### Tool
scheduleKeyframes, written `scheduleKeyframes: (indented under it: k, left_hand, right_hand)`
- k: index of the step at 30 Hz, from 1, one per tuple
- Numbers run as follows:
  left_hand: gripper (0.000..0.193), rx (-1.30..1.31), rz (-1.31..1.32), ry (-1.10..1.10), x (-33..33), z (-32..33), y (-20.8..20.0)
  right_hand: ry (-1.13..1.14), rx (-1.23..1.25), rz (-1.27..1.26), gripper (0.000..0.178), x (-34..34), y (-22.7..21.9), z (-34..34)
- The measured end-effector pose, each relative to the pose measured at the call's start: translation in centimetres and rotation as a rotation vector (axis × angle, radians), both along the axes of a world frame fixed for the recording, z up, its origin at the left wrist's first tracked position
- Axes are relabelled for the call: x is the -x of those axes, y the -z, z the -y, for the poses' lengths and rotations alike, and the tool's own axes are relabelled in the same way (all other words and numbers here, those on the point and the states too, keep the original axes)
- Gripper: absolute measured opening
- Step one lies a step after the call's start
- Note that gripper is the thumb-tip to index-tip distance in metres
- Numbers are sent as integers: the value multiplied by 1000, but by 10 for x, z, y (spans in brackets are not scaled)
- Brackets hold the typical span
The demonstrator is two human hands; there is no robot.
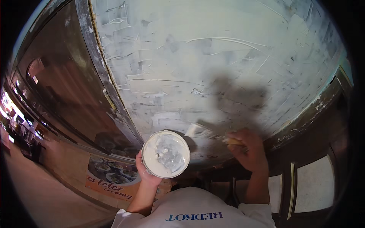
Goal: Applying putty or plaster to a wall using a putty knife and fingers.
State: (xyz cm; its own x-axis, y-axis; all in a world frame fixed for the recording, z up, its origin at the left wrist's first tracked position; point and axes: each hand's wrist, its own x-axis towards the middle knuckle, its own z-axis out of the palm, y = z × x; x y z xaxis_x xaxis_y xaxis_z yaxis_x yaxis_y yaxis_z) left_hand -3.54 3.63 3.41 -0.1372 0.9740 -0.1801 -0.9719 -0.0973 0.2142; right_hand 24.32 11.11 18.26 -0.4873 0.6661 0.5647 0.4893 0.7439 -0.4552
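Observation:
My left hand (145,171) holds up a round white tub (166,175) by its side, just in front of the wall. White putty (154,155) coats the inside of the tub, thicker on its left. My right hand (249,148) is closed around the yellowish handle of a putty knife (234,141), slightly blurred. Its blade, smeared with white, points left, just right of the tub's upper rim; whether it touches the wall I cannot tell. The wall (171,64) bears uneven white putty with ridges and grey patches.
A dark-framed glass panel (72,83) borders the wall at left. Below it stands a food poster (114,176). Dark wooden trim (311,110) edges the wall at right, above pale panels (315,186). My shadow (239,95) falls on the wall.

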Motion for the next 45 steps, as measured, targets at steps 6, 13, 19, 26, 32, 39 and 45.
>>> scheduleKeyframes:
  k: [6, 13, 19, 26, 32, 39, 45]
  left_hand:
    - [59, 3, -8, -2, -2, 0, -9]
    - [57, 0, 8, -42, 2, 7, -5]
    - [54, 2, -3, 11, -7, 10, -5]
    - [57, 14, 4, 43, -5, 8, -3]
    - [56, -7, 23, 91, -12, 1, -5]
    - [55, -47, 25, 154, -21, -12, -13]
    - [58, -1, -22, 171, -25, -20, -12]
  right_hand:
    - [-142, 116, 128, 31, 21, 17, 1]
    - [-101, 398, 276, 30, 29, 11, -2]
    - [-174, 489, 297, 25, 55, 45, -7]
    - [-232, 512, 42, 27, 35, 46, -4]
    - [-217, 323, -2, 29, 17, 76, 3]
    - [-114, 180, -9, 32, 8, 86, 13]
    - [-69, 157, -206, 32, -6, 83, 9]
